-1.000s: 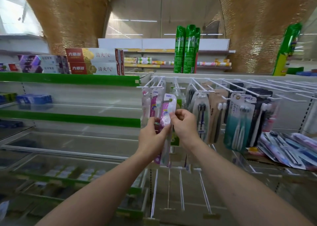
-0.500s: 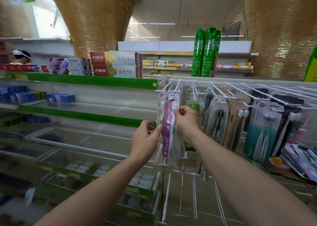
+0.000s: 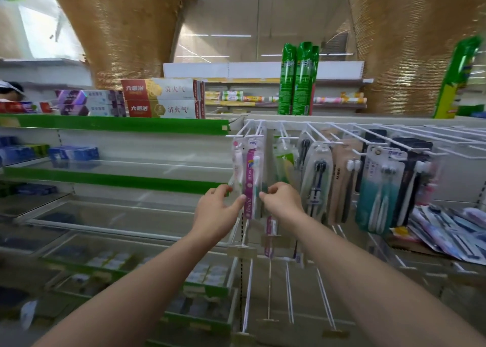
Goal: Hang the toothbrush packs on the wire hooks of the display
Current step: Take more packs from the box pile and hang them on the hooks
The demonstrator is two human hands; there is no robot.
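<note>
While the pink toothbrush pack (image 3: 251, 183) hangs upright from a white wire hook (image 3: 256, 132) at the display's left end, its lower part is flanked by both hands. The left hand (image 3: 219, 209), at nine o'clock, touches its edge with the thumb; the right hand (image 3: 282, 202), at three o'clock, has curled fingers, contact unclear. Boxed toothpaste (image 3: 161, 98) is seen at eleven o'clock.

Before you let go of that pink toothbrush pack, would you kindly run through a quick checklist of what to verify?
1. Pink toothbrush pack is on a top-row wire hook: ok, its header sits at the hook.
2. Hole fully threaded: cannot tell, too blurred.
3. Pack hangs straight: ok, near vertical.
4. Left hand at the pack's edge: ok, thumb touches it.
5. Right hand grip: cannot tell, fingers are curled beside the pack.
6. Spare packs within reach: ok, piled on the right.
</note>
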